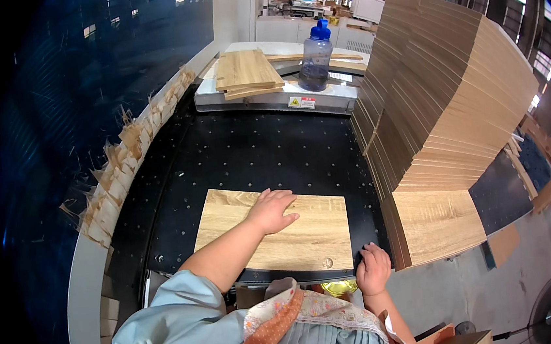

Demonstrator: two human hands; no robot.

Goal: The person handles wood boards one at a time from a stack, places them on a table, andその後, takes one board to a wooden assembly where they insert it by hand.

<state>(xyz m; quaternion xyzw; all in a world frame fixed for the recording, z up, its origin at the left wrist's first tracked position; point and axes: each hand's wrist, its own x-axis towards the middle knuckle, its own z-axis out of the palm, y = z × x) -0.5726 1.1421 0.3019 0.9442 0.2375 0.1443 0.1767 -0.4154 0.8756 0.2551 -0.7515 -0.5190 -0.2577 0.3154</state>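
Along the left side of the black perforated machine bed (241, 155) runs a curved pale rail with torn scraps of wood-grain edge banding (124, 165) stuck along it. Just right of that, on the near part of the bed, lies a rectangular wood-grain panel (307, 235), flat, with its near edge at the lip of the bed and a small round cam hole near its near right corner.

The left hand (271, 210) rests on top of the panel, open, fingers spread and palm down, close to the far edge and left of centre. The right hand (373, 269) sits at the panel's near right corner, fingers curled over the edge of the bed there; whether it actually pinches the panel or only touches beside it I cannot tell.

The panel looks like laminated particle board: stiff, thin, of moderate weight, with a smooth face that likely slides easily on the bed. A flat palm should be enough to push it; to lift it, the long opposite edges seem the safest holds, since corners of such board chip easily.

Farther back, a few loose wood-grain boards (247, 71) lie on the white machine table, with a blue-capped water jug (315, 56) standing just beside them. At the right, a tall leaning stack of matching panels (439, 92) stands close to the bed.
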